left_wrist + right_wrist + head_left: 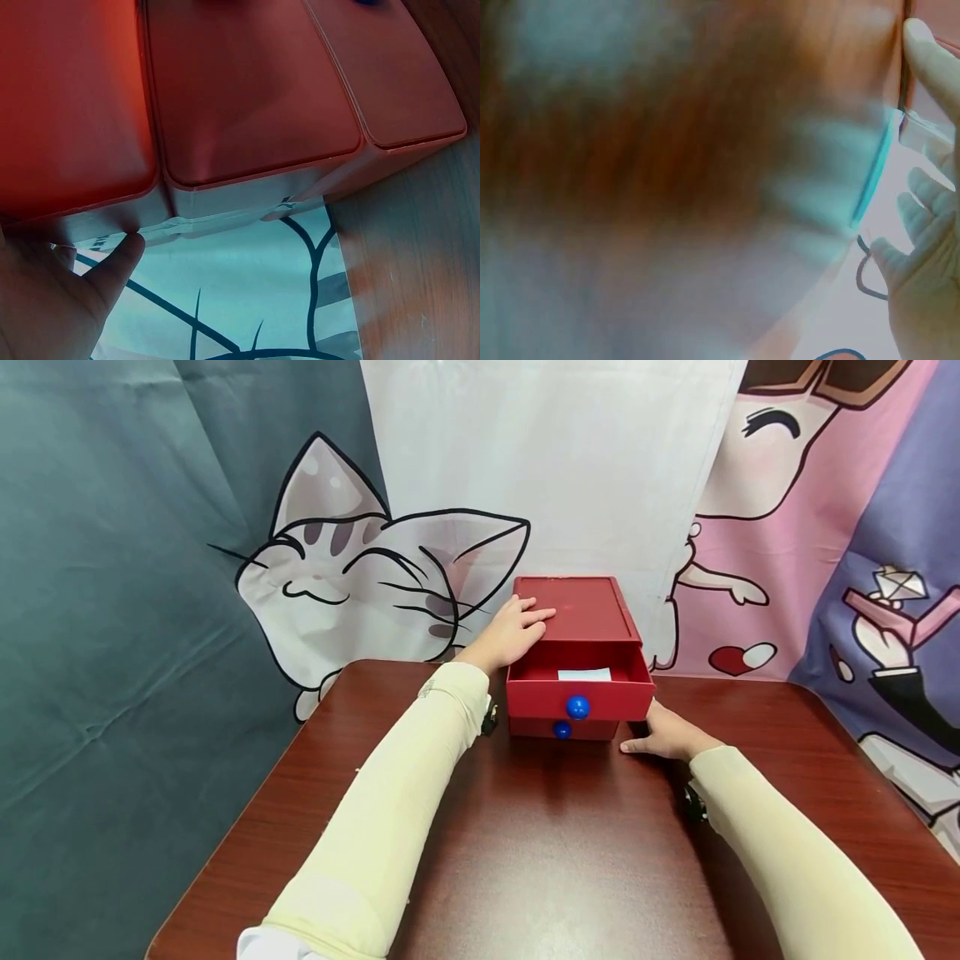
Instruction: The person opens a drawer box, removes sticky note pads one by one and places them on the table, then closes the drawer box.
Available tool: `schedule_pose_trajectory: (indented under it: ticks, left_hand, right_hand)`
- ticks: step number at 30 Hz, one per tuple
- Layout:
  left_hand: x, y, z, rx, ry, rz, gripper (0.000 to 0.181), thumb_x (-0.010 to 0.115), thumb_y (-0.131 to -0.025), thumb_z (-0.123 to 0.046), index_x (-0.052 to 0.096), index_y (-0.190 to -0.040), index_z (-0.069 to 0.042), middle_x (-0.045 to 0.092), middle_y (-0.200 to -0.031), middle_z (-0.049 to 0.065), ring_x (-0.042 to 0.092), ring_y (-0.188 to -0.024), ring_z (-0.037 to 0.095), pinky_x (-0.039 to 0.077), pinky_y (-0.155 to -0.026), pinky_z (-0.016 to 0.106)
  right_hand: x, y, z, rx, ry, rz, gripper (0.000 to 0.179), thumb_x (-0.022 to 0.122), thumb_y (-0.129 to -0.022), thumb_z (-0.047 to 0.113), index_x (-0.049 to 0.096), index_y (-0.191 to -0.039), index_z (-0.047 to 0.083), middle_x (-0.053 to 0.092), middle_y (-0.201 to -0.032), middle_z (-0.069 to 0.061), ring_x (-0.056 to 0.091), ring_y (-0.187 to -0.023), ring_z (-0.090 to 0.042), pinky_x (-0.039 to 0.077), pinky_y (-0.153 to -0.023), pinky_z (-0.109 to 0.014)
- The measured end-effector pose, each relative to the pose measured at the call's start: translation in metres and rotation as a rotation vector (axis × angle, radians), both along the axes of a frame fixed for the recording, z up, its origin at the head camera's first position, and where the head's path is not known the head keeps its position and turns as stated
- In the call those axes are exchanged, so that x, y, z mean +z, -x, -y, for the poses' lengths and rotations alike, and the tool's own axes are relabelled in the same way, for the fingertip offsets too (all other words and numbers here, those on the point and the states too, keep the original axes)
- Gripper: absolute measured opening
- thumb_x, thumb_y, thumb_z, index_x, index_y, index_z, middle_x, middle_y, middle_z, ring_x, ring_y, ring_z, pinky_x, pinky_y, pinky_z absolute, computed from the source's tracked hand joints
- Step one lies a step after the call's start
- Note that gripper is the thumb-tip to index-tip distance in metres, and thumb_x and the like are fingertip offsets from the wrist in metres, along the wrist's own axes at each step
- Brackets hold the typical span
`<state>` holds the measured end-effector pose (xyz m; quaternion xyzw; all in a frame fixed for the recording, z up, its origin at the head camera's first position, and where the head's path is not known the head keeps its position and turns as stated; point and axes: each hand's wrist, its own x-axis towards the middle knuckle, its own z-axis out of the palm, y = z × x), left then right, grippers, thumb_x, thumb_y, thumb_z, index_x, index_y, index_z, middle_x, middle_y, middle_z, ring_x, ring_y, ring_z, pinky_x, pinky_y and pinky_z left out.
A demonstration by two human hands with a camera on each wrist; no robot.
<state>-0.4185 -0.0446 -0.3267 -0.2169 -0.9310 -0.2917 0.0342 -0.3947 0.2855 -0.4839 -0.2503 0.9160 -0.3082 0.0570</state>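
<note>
A red two-drawer box (566, 610) stands at the table's far side. Its upper drawer (536, 697), with a blue round knob (577, 707), is pulled out and has a white flat piece (583, 675) inside. The lower drawer (525, 728) sits pushed in below, with its own blue knob (562, 729). My left hand (513, 631) rests on the box's top left edge, fingers spread over the lid; the left wrist view shows its thumb (120, 262) along the side. Low beside the box's right side is my right hand (663, 735), fingers extended (922, 217) and holding nothing.
The brown wooden table (570, 877) spreads in front of the box. Right behind it hangs a printed cloth (600, 468) with a cartoon cat. Much of the right wrist view is blurred.
</note>
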Motion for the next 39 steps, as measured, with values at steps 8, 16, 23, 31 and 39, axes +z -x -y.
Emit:
schedule_pose_trajectory:
  ticks: [8, 16, 23, 31, 39]
  left_hand:
    - [0.0, 0.001, 0.001, 0.0, 0.002, 0.003, 0.047, 0.04, -0.104, -0.031, 0.053, -0.149, -0.028, 0.03, -0.164, 0.005, 0.005, -0.156, 0.027, 0.014, -0.124, 0.044]
    - [-0.001, 0.001, 0.001, -0.001, -0.007, -0.006, 0.047, 0.04, -0.103, -0.031, 0.054, -0.148, -0.027, 0.031, -0.164, 0.005, 0.006, -0.156, 0.027, 0.014, -0.124, 0.044]
    - [-0.001, 0.0, 0.001, -0.001, -0.007, -0.002, 0.047, 0.039, -0.103, -0.032, 0.054, -0.148, -0.027, 0.031, -0.164, 0.005, 0.006, -0.156, 0.027, 0.014, -0.124, 0.044]
    - [-0.002, -0.001, 0.004, 0.011, 0.007, 0.006, 0.048, 0.039, -0.104, -0.032, 0.053, -0.149, -0.028, 0.029, -0.164, 0.004, 0.005, -0.156, 0.025, 0.014, -0.124, 0.045]
    - [0.0, 0.0, 0.001, 0.004, 0.007, 0.007, 0.048, 0.039, -0.104, -0.033, 0.052, -0.149, -0.029, 0.029, -0.165, 0.004, 0.005, -0.156, 0.025, 0.014, -0.124, 0.044]
  right_hand:
    - [0.059, 0.001, -0.003, -0.128, 0.035, -0.241, 0.05, 0.065, -0.092, 0.008, 0.049, -0.137, -0.008, 0.054, -0.133, -0.03, 0.052, -0.124, -0.048, 0.037, -0.105, -0.064]
    - [0.157, -0.017, 0.023, -0.195, 0.128, -0.517, 0.02, 0.06, -0.096, 0.009, 0.064, -0.114, 0.003, 0.069, -0.107, -0.013, 0.066, -0.092, -0.027, 0.049, -0.081, -0.026]
    - [0.196, -0.032, 0.054, 0.047, 0.019, -0.647, 0.016, 0.069, -0.09, 0.004, 0.07, -0.106, 0.007, 0.072, -0.093, -0.004, 0.067, -0.08, -0.017, 0.053, -0.072, -0.032]
    - [0.199, -0.026, 0.084, 0.407, -0.212, -0.471, 0.013, 0.079, -0.086, 0.008, 0.077, -0.098, 0.013, 0.074, -0.089, 0.005, 0.07, -0.079, -0.01, 0.059, -0.075, -0.036]
    - [0.195, -0.015, 0.098, 0.455, -0.371, -0.132, 0.026, 0.074, -0.089, 0.004, 0.076, -0.115, 0.003, 0.075, -0.11, -0.011, 0.074, -0.097, -0.025, 0.057, -0.089, -0.043]
